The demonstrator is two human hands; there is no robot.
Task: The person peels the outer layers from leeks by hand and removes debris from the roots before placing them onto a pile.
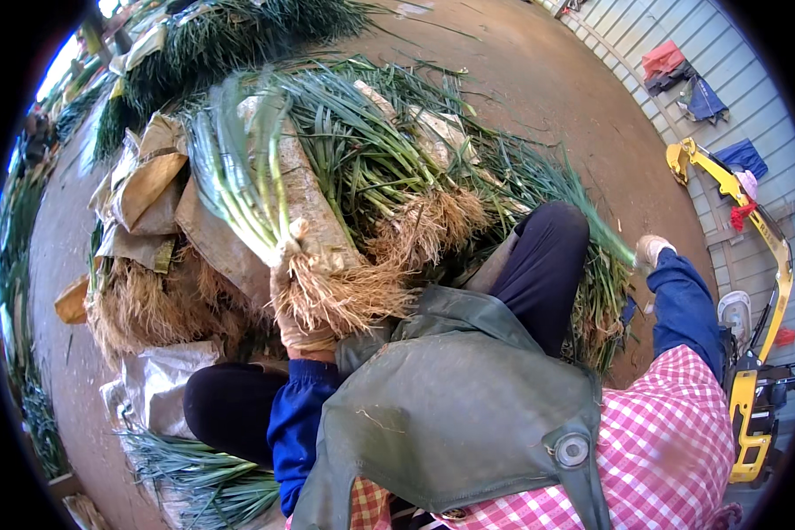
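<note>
- The left hand [283, 287], seemingly in a pale tan glove, is clamped on a bunch of green onions [258, 221] where stems meet roots; most of its fingers are hidden behind the bunch.
- The bunch stands tilted before the person's left knee, leaves up and away, roots toward the lap; its leaf tips blur.
- Its stems are smooth and whitish, its leaves long and blue-green, its roots a wiry, straw-coloured fringe.
- The right hand [652, 250], pale and apparently gloved, is small at the far right, close to the leaf ends of more onions; whether its fingers are together or apart cannot be told.
- Just beyond the bunch lies a pile of green onions [362, 163], leaves tangled, partly covered by a rough, mottled pale strip [305, 190] whose material is hard to make out.
- Left of it, creased brown sacking [155, 181] hides the upper part of another matted root mass [150, 305].
- Nearer lies crinkled, shiny whitish sheeting [172, 375].
- A dull green, smooth apron [459, 389] covers the lap, hiding much of the legs.
- At right, a yellow jointed machine [733, 190] stands before a ribbed pale wall [724, 75].
</note>
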